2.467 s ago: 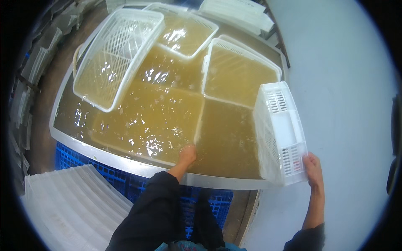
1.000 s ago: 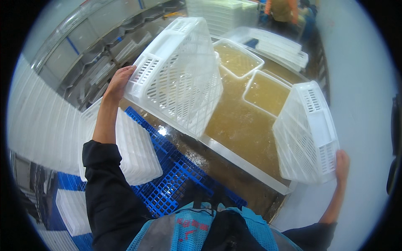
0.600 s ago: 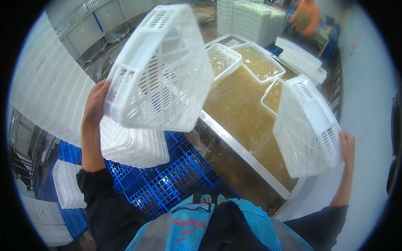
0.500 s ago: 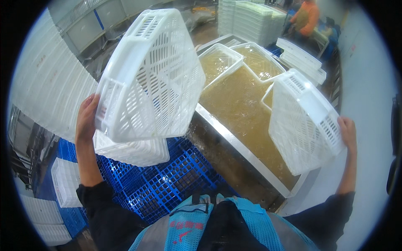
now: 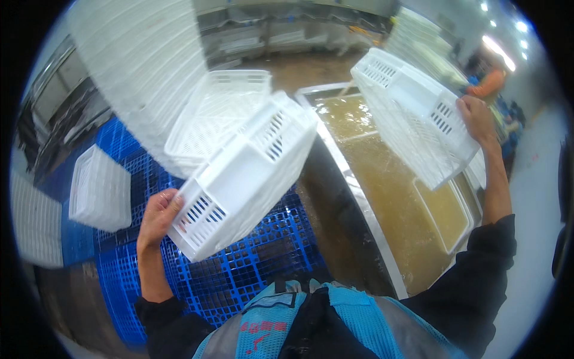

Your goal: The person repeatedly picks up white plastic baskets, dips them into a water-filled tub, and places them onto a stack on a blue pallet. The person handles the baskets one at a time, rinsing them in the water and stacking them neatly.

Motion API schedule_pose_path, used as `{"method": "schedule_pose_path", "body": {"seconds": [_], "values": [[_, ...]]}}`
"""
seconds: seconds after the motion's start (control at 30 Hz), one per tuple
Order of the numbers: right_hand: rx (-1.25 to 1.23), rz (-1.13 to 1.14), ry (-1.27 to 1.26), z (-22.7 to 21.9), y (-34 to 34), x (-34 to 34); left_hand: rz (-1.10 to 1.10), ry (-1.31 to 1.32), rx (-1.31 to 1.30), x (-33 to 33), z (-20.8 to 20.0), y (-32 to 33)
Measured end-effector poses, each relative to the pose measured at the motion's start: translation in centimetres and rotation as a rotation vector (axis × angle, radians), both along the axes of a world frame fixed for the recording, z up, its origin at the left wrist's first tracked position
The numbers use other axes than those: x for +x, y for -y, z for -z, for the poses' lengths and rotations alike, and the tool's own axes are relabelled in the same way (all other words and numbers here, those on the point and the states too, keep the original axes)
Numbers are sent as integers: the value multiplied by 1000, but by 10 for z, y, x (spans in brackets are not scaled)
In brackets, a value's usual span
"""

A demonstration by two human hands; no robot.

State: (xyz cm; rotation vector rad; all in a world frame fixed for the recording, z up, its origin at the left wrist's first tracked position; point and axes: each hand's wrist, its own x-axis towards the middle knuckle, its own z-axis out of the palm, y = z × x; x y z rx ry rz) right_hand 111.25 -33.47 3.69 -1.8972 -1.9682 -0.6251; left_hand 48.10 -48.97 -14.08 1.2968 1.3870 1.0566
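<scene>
Two white slotted crates are being held up at once, one in each hand. The left hand (image 5: 156,213) is reaching up from the lower left with the forearm nearly vertical, its fingers curling around the short end wall of the left crate (image 5: 245,176), gripping it firmly at the slotted handle. That crate is tilting, its far end rising toward the upper right, and it is hanging above the blue plastic pallet (image 5: 239,269) and partly in front of an empty white crate (image 5: 215,110) that is sitting on top of a low stack. The right hand (image 5: 477,119) is raised higher, the arm stretching up along the right side in a dark sleeve, fingers closing over the end of the right crate (image 5: 412,122). This crate is also tilting and is hovering over the metal tank (image 5: 353,191) of murky yellowish water, where another submerged tray (image 5: 445,212) is lying. A tall curved stack of white crates (image 5: 143,66) is standing to the upper left, and one more white crate (image 5: 98,188) is resting on the pallet at far left. A person in orange (image 5: 489,84) is standing in the far background.
</scene>
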Motion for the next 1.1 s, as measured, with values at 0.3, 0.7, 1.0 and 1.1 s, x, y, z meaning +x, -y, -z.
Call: {"method": "schedule_pose_path", "body": {"seconds": [0.3,0.7,1.0,1.1], "values": [[280,-483,75,-32,-117,-208,-311,-400,-50,-81,21,199],[-14,-1088,44,256,-110,-520,-699,-615,-494,-72,20,358],[-188,-1078,-158,305,-117,-521,-1119,-643,-377,-77,13,363],[-175,-1050,-237,320,-124,-516,-1272,-764,-386,-82,31,373]]}}
